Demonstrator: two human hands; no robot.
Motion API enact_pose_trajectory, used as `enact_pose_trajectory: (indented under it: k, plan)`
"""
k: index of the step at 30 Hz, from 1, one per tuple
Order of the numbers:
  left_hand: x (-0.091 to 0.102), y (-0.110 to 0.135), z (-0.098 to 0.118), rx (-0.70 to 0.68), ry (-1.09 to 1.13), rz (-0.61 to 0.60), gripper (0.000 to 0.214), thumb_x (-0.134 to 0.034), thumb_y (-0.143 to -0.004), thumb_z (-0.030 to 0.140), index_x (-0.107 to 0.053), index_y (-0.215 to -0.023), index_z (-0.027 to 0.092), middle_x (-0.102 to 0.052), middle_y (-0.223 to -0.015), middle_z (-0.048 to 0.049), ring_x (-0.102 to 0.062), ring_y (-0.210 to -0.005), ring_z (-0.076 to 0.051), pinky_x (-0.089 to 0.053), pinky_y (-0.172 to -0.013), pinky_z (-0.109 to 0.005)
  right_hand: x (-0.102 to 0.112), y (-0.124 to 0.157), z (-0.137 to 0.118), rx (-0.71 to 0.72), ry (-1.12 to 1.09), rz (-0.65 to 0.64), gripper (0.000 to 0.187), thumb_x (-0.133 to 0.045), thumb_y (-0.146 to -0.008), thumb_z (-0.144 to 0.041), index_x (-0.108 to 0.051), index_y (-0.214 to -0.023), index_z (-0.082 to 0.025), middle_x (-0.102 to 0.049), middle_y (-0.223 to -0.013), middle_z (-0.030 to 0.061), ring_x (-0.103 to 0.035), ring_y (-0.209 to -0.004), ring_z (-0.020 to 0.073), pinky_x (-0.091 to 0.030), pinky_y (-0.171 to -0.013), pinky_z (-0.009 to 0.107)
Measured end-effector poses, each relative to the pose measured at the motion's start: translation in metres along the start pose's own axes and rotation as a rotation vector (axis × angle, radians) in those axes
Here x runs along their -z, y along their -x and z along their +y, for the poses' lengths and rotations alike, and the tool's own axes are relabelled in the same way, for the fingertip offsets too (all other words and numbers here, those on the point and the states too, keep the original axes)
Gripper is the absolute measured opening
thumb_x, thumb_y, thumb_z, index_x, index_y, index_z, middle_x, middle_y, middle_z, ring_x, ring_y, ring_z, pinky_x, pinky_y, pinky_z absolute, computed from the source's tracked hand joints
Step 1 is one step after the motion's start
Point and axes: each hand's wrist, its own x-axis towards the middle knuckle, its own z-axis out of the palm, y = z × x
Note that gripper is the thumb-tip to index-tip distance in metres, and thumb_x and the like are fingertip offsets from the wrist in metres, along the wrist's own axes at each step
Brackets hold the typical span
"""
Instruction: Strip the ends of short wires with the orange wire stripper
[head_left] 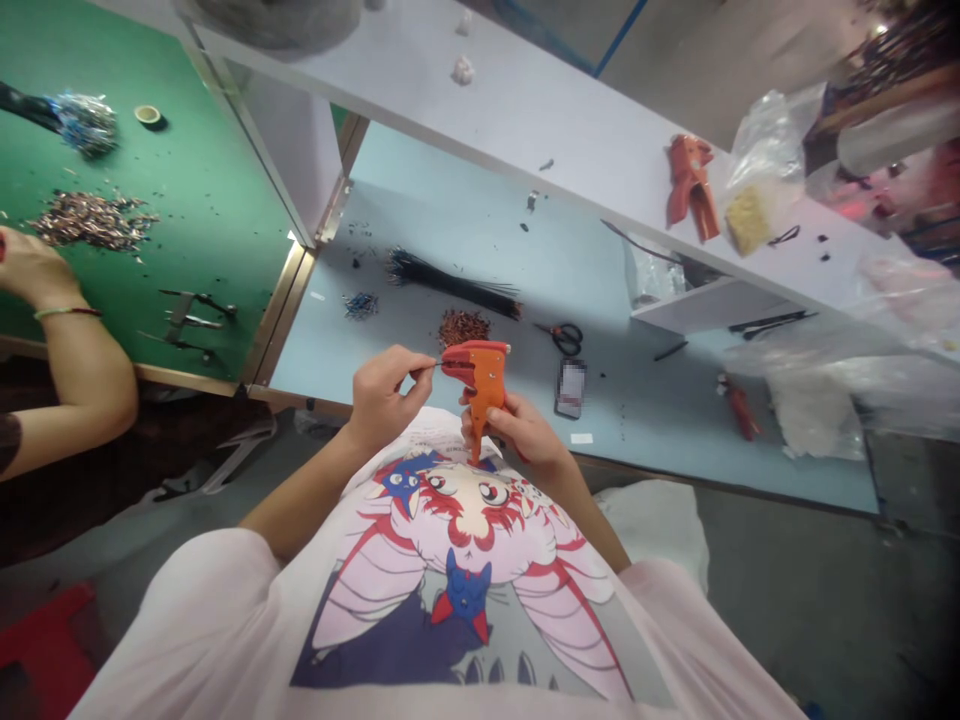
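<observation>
My right hand [525, 430] is wrapped round the handle of an orange and red wire stripper [487, 385], held upright close to my shirt. Its red jaws point left. Pinched between thumb and fingers of my left hand [390, 390] is a thin dark wire [426, 368], whose end reaches the stripper's jaws. Just beyond the tool lies a pile of small copper-coloured pieces [463, 327] on the light blue table. Behind it stretches a bundle of black wires [450, 285]. A small heap of blue and silver bits [361, 305] sits to the left.
Black-handled scissors [567, 338] and a phone [571, 388] lie right of the stripper. A second wire stripper [690, 185] rests on the raised white shelf [585, 150]. Red-handled pliers [741, 408] are far right. At the green table [187, 180], another person's arm [82, 350] extends in.
</observation>
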Motion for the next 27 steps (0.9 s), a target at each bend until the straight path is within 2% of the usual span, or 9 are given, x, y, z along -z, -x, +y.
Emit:
enact_pose_trajectory:
  k: [8,13,16,20,21,23,25,27]
  plan:
    - [0.001,-0.002,0.002,0.029,-0.075,-0.05,0.007,-0.058,-0.08,0.018,-0.064,-0.079,0.019,-0.063,-0.066,0.0002,-0.052,-0.059,-0.01,-0.043,-0.06,-0.023,0.0,0.002,-0.004,-0.039,0.048,-0.024,0.037,-0.058,-0.084,-0.044,-0.053,-0.104,-0.014,-0.06,-0.072,0.0033,-0.058,-0.056,0.0136,-0.05,-0.05,0.028]
    - [0.001,-0.003,0.003,0.031,-0.082,-0.064,0.008,-0.057,-0.08,0.017,-0.064,-0.079,0.019,-0.063,-0.067,0.0004,-0.053,-0.061,-0.01,-0.042,-0.061,-0.023,0.0,-0.001,-0.002,-0.036,0.112,-0.018,0.031,-0.054,-0.086,-0.045,-0.053,-0.091,-0.014,-0.057,-0.064,0.0003,-0.056,-0.048,0.0113,-0.045,-0.044,0.024]
    - [0.0,-0.001,0.002,0.04,-0.107,-0.091,0.01,-0.055,-0.081,0.018,-0.064,-0.078,0.019,-0.063,-0.067,0.0001,-0.054,-0.063,-0.01,-0.042,-0.064,-0.023,-0.002,-0.004,0.005,-0.013,0.132,-0.004,0.029,-0.054,-0.086,-0.043,-0.051,-0.079,-0.015,-0.054,-0.055,-0.0022,-0.05,-0.042,0.009,-0.039,-0.041,0.022]
    - [-0.003,0.002,-0.004,0.069,-0.15,-0.122,0.012,-0.054,-0.083,0.02,-0.065,-0.079,0.019,-0.062,-0.067,-0.0004,-0.054,-0.064,-0.011,-0.042,-0.065,-0.024,-0.005,-0.009,0.014,-0.017,0.063,0.043,0.035,-0.055,-0.085,-0.046,-0.042,-0.067,-0.019,-0.04,-0.044,-0.0078,-0.035,-0.033,0.0054,-0.03,-0.034,0.019]
    - [-0.004,0.003,-0.006,0.077,-0.15,-0.125,0.012,-0.054,-0.083,0.02,-0.065,-0.079,0.019,-0.061,-0.067,-0.0003,-0.054,-0.065,-0.011,-0.041,-0.065,-0.024,-0.005,-0.01,0.014,-0.022,0.06,0.04,0.035,-0.056,-0.084,-0.047,-0.043,-0.068,-0.019,-0.04,-0.045,-0.0077,-0.034,-0.034,0.0055,-0.03,-0.034,0.019]
    - [-0.006,0.003,-0.012,0.098,-0.143,-0.122,0.011,-0.054,-0.083,0.02,-0.065,-0.079,0.018,-0.06,-0.067,-0.0001,-0.054,-0.065,-0.011,-0.041,-0.064,-0.023,-0.002,-0.013,0.014,-0.01,0.082,0.006,0.035,-0.059,-0.081,-0.051,-0.048,-0.076,-0.017,-0.049,-0.054,-0.0038,-0.044,-0.042,0.0078,-0.038,-0.039,0.021]
    - [-0.006,0.002,-0.017,0.133,-0.141,-0.104,0.011,-0.054,-0.083,0.02,-0.064,-0.08,0.018,-0.06,-0.068,-0.0001,-0.054,-0.064,-0.01,-0.041,-0.064,-0.022,0.006,-0.016,0.013,0.037,0.12,-0.026,0.041,-0.062,-0.077,-0.054,-0.052,-0.091,-0.017,-0.057,-0.071,0.002,-0.054,-0.057,0.0122,-0.046,-0.05,0.025]
    - [-0.005,0.001,-0.021,0.176,-0.15,-0.072,0.011,-0.054,-0.083,0.021,-0.064,-0.081,0.018,-0.06,-0.069,-0.0002,-0.053,-0.064,-0.01,-0.04,-0.063,-0.022,0.02,-0.021,0.015,0.099,0.179,-0.002,0.045,-0.061,-0.077,-0.054,-0.05,-0.1,-0.017,-0.058,-0.084,0.0053,-0.057,-0.069,0.0154,-0.049,-0.059,0.029]
